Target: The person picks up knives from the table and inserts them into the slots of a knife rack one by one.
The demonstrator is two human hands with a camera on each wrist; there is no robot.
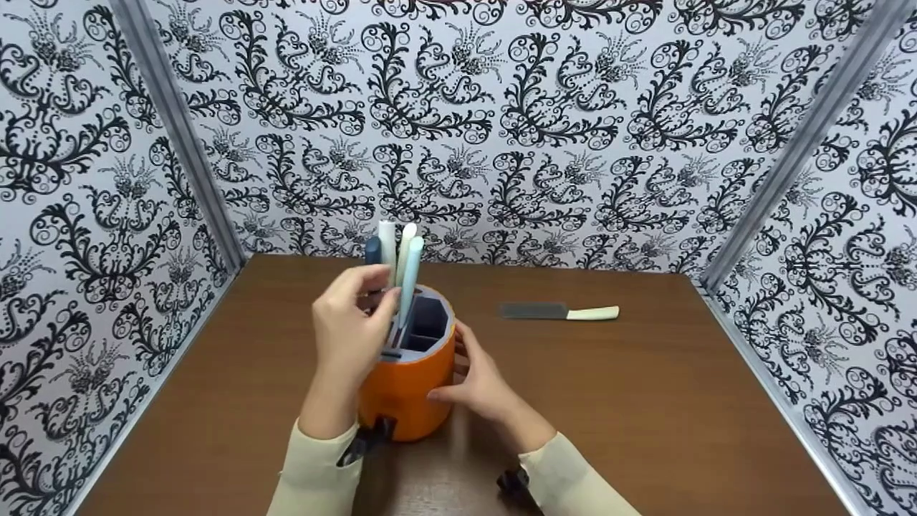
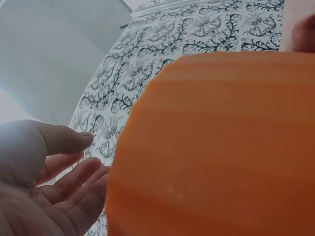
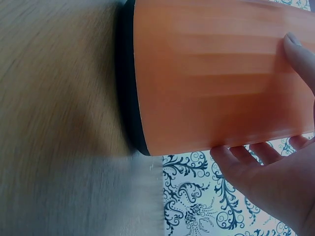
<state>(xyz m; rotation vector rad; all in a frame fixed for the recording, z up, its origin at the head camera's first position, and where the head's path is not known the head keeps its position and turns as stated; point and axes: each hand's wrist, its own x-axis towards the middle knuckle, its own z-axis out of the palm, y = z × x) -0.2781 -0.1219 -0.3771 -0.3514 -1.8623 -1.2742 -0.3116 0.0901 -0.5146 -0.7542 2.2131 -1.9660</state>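
An orange knife block (image 1: 412, 394), round with a pale grey rim and dark compartments inside, stands upright on the table. Several knife handles rise from it: a navy handle (image 1: 373, 249), a white handle (image 1: 387, 236), a cream handle (image 1: 407, 235) and a pale blue handle (image 1: 413, 261). My left hand (image 1: 351, 322) is beside these handles, thumb and fingers apart; the left wrist view shows nothing between them. The right hand (image 1: 483, 380) grips the block's right side, its thumb (image 3: 298, 49) on the orange wall and its fingers around the far side.
A knife with a broad dark blade (image 1: 534, 310) and a cream handle lies on the brown wooden table (image 1: 645, 401), right of the block. Patterned walls (image 1: 466, 129) enclose the table at the back and both sides.
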